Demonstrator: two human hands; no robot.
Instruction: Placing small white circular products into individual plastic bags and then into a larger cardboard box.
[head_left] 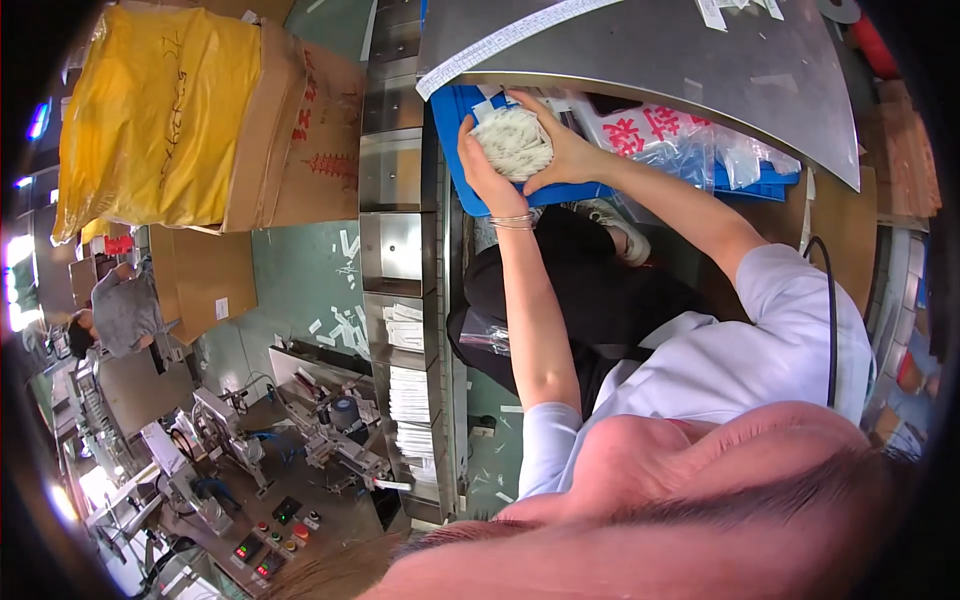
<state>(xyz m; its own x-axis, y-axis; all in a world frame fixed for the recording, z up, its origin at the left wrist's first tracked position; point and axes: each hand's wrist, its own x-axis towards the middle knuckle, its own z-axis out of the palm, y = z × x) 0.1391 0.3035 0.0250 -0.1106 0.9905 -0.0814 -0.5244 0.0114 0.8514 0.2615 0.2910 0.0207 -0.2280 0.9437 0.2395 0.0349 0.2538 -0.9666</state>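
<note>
A round bunch of small white pieces (512, 145), which look like thin strips or slips, sits between my two hands. My left hand (484, 178) curves along its left side, with a thin bracelet at the wrist. On the right, my right hand (562, 150) cups the bunch, its thumb near the lower edge and its fingers over the top. Both hands are over a blue plastic tray (450, 125), partly beneath the metal table's edge. Whether something wraps the bunch underneath is hidden by my hands.
Clear plastic bags with red print (640, 130) lie in the tray's right part. Above is a metal tabletop (660, 50) with a white ruler (510, 45). A metal channel with compartments (392, 180) holds white strips (410, 400). Cartons (310, 130), machines (330, 410) and another person (125, 310) are left.
</note>
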